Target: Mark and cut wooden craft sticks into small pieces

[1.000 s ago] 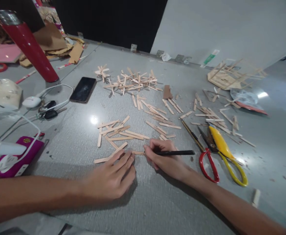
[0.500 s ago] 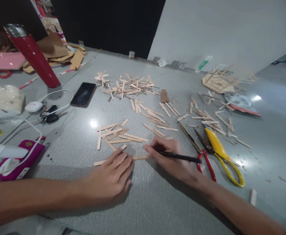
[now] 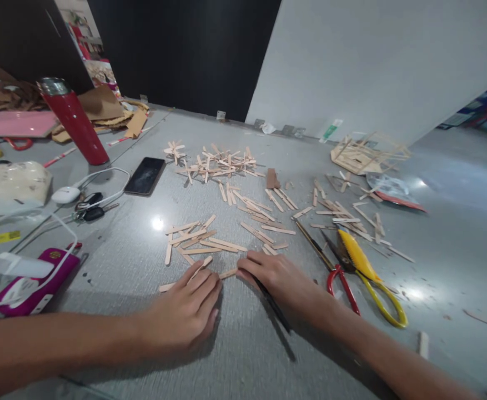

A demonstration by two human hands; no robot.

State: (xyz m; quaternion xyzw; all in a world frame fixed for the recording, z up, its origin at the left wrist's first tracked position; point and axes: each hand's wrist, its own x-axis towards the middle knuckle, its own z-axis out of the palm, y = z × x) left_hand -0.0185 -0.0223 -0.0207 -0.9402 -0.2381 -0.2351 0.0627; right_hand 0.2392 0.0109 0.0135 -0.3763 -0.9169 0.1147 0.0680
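A short wooden craft stick (image 3: 227, 274) spans the gap between my two hands, low over the grey table. My left hand (image 3: 191, 305) has its fingers curled over the stick's left end; more craft sticks poke out beyond its fingertips. At the other end, my right hand (image 3: 274, 275) pinches the stick with thumb and fingers. A black pen (image 3: 277, 310) is tucked in that same right hand, slanting down toward me. Just beyond the hands lies a loose pile of craft sticks (image 3: 193, 236). The right thumb is mostly hidden.
Red-handled scissors (image 3: 343, 283) and yellow-handled scissors (image 3: 382, 297) lie right of my right hand. Farther back are joined stick pieces (image 3: 222, 164), a phone (image 3: 145, 176) and a stick frame (image 3: 362, 155). A red flask (image 3: 79, 128), keys (image 3: 91, 208) and a purple device (image 3: 39, 280) occupy the left.
My right hand has turned over, swinging the pen from pointing rightward to slanting down toward me. Its fingers now grip the stick's right end, which has tilted up. The camera view has shifted.
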